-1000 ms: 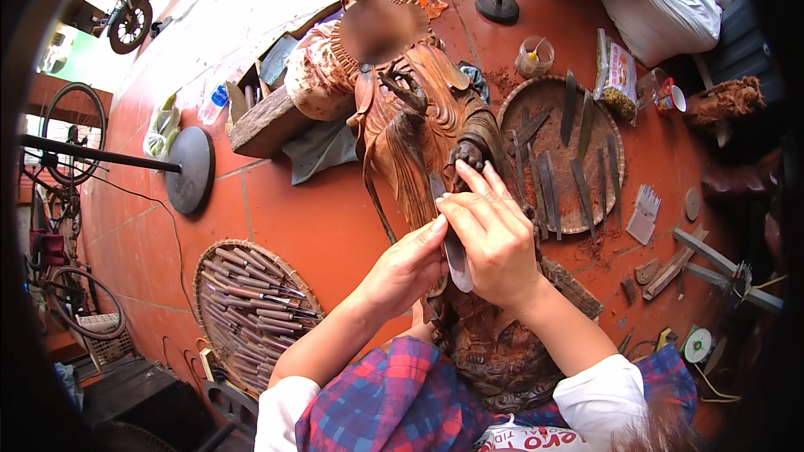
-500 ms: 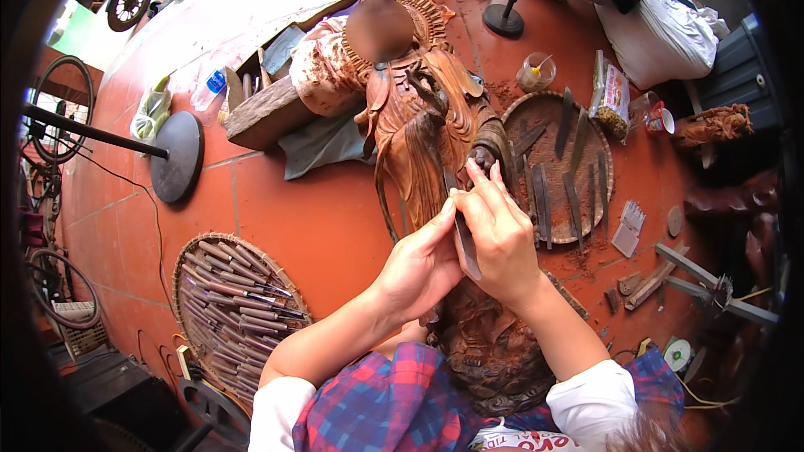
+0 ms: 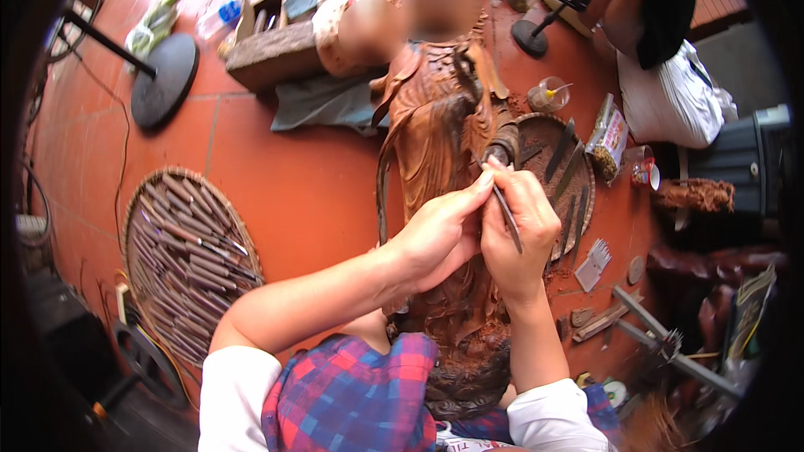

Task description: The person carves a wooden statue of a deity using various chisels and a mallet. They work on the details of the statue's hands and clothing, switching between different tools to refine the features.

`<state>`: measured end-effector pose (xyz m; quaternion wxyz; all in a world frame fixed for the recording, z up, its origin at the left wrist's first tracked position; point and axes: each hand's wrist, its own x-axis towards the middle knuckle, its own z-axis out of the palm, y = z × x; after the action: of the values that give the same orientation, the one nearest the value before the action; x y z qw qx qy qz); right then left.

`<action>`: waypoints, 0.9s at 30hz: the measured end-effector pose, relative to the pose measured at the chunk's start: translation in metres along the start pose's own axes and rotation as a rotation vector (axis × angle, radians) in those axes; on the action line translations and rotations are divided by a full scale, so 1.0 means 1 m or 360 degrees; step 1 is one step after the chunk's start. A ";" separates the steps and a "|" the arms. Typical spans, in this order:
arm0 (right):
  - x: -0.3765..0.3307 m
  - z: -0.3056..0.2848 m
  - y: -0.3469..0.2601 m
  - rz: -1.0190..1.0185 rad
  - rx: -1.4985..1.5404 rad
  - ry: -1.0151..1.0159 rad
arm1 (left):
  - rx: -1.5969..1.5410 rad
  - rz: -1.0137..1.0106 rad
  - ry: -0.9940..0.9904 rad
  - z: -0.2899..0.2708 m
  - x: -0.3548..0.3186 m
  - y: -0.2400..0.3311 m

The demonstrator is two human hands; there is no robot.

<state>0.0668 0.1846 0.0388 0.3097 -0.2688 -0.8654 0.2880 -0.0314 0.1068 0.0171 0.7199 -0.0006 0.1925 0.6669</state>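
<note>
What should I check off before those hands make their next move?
1. Dark flat tool held: ok, in the right hand.
2. Left hand close by: ok, its thumb beside the tool's upper end.
3. Tool tip touching the carved figure: cannot tell, hidden at the hands.
4. Figure fully in view: not ok, hands cover part.
5. Round tray of handled tools apart from both hands: ok, off to the left.

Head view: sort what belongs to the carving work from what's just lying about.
Likely in the job:
- carved wooden figure
- thin dark tool in the right hand
- handled tools at left

Seemingly just lying about:
- white sack
- dark plastic bin
- plastic bag
</note>
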 end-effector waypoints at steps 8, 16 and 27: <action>0.009 -0.009 -0.007 0.0007 0.0017 -0.0078 | -0.0094 0.0048 -0.0164 0.002 0.000 -0.001; 0.010 -0.009 -0.006 0.0011 -0.0006 -0.0149 | -0.0101 0.0012 -0.0184 -0.004 0.000 0.001; 0.004 -0.003 -0.001 -0.0129 -0.0151 -0.0053 | -0.0069 0.0035 -0.0060 -0.005 0.000 -0.005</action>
<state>0.0663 0.1876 0.0431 0.2935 -0.2432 -0.8933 0.2384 -0.0281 0.1052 0.0112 0.7157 -0.0015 0.1644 0.6788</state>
